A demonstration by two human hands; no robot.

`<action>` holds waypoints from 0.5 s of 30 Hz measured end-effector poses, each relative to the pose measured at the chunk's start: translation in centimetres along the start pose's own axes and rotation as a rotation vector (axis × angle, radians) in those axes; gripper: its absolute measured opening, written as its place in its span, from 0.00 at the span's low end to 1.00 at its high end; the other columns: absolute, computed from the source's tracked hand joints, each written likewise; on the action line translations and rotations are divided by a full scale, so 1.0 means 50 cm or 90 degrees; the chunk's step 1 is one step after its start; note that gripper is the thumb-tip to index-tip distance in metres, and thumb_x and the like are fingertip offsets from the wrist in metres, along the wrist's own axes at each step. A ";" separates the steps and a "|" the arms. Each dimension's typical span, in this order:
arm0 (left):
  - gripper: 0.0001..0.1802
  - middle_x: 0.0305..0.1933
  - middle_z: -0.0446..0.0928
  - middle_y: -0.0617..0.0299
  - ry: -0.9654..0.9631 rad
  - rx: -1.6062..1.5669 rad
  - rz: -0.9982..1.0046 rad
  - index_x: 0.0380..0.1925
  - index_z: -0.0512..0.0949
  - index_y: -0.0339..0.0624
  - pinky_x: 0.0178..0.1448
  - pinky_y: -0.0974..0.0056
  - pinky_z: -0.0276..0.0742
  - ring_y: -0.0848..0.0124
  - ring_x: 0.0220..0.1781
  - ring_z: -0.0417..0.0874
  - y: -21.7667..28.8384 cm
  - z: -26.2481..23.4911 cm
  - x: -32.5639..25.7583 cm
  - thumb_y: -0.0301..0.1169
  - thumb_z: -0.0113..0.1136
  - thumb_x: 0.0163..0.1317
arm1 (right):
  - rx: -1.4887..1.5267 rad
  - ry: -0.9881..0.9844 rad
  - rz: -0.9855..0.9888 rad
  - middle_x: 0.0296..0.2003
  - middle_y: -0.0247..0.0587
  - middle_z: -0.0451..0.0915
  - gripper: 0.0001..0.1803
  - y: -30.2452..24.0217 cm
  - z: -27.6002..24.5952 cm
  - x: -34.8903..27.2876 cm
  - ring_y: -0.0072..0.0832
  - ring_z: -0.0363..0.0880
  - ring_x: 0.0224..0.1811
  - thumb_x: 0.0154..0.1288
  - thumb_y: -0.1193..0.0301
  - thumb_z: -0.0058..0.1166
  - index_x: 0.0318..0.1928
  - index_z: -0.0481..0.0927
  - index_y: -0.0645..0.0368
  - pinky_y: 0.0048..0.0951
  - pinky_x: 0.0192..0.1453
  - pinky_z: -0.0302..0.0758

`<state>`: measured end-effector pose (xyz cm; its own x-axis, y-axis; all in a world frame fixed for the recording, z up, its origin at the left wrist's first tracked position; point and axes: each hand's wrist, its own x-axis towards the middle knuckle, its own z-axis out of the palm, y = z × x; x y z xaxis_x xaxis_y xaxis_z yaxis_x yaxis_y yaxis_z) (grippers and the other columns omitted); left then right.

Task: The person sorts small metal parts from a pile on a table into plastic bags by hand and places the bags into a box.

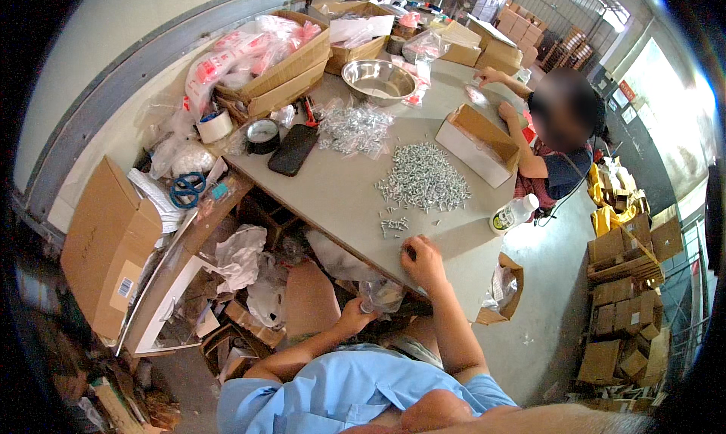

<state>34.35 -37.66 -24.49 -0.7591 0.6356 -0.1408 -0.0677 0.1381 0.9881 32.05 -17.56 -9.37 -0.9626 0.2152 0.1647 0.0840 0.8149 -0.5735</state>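
Note:
Below the table's front edge, my left hand point(354, 317) is closed on a clear plastic bag point(383, 295). My right hand point(423, 261) rests at the table point(333, 207) near that edge, its fingers curled; whatever may be in them is hidden. Just beyond it lie a few loose screws point(394, 224) beside a large heap of small silver screws point(423, 178). Farther left is a pile of small clear bags of screws point(354, 128).
A white bottle point(513, 214) and an open cardboard box point(478, 146) stand to the right. A steel bowl point(378, 81), a black phone point(293, 149), tape rolls point(262, 136) and blue scissors point(187, 189) lie left and back. Another person's hand point(508, 112) works across the table.

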 end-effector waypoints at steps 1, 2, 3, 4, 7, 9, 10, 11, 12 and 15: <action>0.20 0.42 0.80 0.53 0.002 0.001 0.014 0.43 0.76 0.36 0.52 0.62 0.72 0.63 0.45 0.80 -0.008 0.001 0.000 0.34 0.65 0.52 | 0.011 -0.062 -0.005 0.33 0.48 0.77 0.12 -0.007 -0.006 -0.008 0.44 0.77 0.35 0.51 0.71 0.55 0.37 0.77 0.62 0.37 0.41 0.74; 0.20 0.42 0.80 0.53 -0.006 0.005 0.006 0.43 0.76 0.36 0.52 0.62 0.73 0.63 0.45 0.80 0.000 0.001 0.002 0.34 0.66 0.52 | 0.021 -0.121 -0.007 0.32 0.48 0.78 0.12 -0.011 -0.016 -0.013 0.42 0.78 0.34 0.51 0.71 0.56 0.37 0.77 0.62 0.36 0.40 0.74; 0.20 0.42 0.80 0.53 -0.011 0.009 -0.006 0.43 0.76 0.37 0.52 0.62 0.73 0.63 0.45 0.80 0.015 -0.003 -0.001 0.34 0.66 0.52 | 0.041 -0.197 -0.004 0.31 0.48 0.78 0.12 -0.022 -0.029 -0.010 0.41 0.78 0.33 0.51 0.70 0.56 0.37 0.78 0.62 0.36 0.40 0.74; 0.20 0.42 0.80 0.53 -0.016 0.014 -0.017 0.43 0.76 0.37 0.52 0.62 0.73 0.63 0.45 0.80 0.022 -0.004 -0.003 0.33 0.66 0.51 | 0.061 -0.274 0.000 0.31 0.48 0.78 0.13 -0.034 -0.046 0.001 0.39 0.78 0.32 0.52 0.70 0.56 0.38 0.78 0.63 0.36 0.39 0.74; 0.19 0.42 0.81 0.54 -0.001 0.001 0.004 0.43 0.77 0.37 0.51 0.62 0.73 0.63 0.45 0.80 0.020 0.003 -0.002 0.33 0.65 0.51 | 0.113 -0.169 0.054 0.32 0.48 0.77 0.14 -0.023 -0.035 0.024 0.42 0.78 0.34 0.52 0.68 0.58 0.39 0.78 0.60 0.38 0.40 0.74; 0.19 0.42 0.81 0.55 0.018 -0.066 0.030 0.43 0.77 0.38 0.51 0.62 0.73 0.65 0.44 0.80 -0.085 0.020 0.014 0.33 0.65 0.52 | 0.104 -0.026 0.052 0.35 0.49 0.76 0.16 -0.014 -0.002 0.042 0.46 0.77 0.38 0.51 0.66 0.59 0.41 0.78 0.59 0.40 0.42 0.74; 0.19 0.41 0.81 0.55 0.027 -0.099 0.044 0.43 0.77 0.38 0.50 0.63 0.73 0.66 0.44 0.80 -0.122 0.024 0.023 0.33 0.65 0.52 | 0.079 0.031 0.032 0.37 0.49 0.76 0.18 -0.008 0.014 0.051 0.46 0.76 0.39 0.51 0.66 0.59 0.42 0.77 0.58 0.40 0.43 0.74; 0.19 0.41 0.81 0.55 0.010 -0.079 0.021 0.44 0.77 0.37 0.51 0.63 0.73 0.66 0.44 0.80 -0.101 0.022 0.024 0.34 0.65 0.52 | 0.050 0.092 0.019 0.38 0.50 0.75 0.19 0.001 0.022 0.055 0.47 0.75 0.41 0.50 0.66 0.60 0.44 0.76 0.58 0.40 0.44 0.74; 0.20 0.41 0.81 0.56 -0.007 -0.058 -0.004 0.44 0.76 0.37 0.51 0.63 0.73 0.67 0.44 0.80 -0.044 0.013 0.016 0.34 0.65 0.52 | 0.019 0.094 0.030 0.39 0.50 0.74 0.19 0.002 0.026 0.056 0.45 0.75 0.41 0.50 0.67 0.59 0.44 0.76 0.58 0.39 0.44 0.73; 0.21 0.41 0.80 0.56 -0.025 -0.045 -0.023 0.44 0.76 0.36 0.50 0.62 0.73 0.69 0.43 0.80 0.022 -0.005 -0.002 0.35 0.65 0.52 | -0.041 0.099 0.035 0.41 0.50 0.73 0.20 -0.003 0.034 0.057 0.43 0.74 0.42 0.49 0.68 0.59 0.45 0.75 0.58 0.37 0.46 0.73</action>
<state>34.17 -37.74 -23.36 -0.7292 0.6611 -0.1770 -0.1405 0.1084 0.9841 28.83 -18.00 -10.18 -0.9051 0.3370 0.2591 0.1567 0.8312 -0.5335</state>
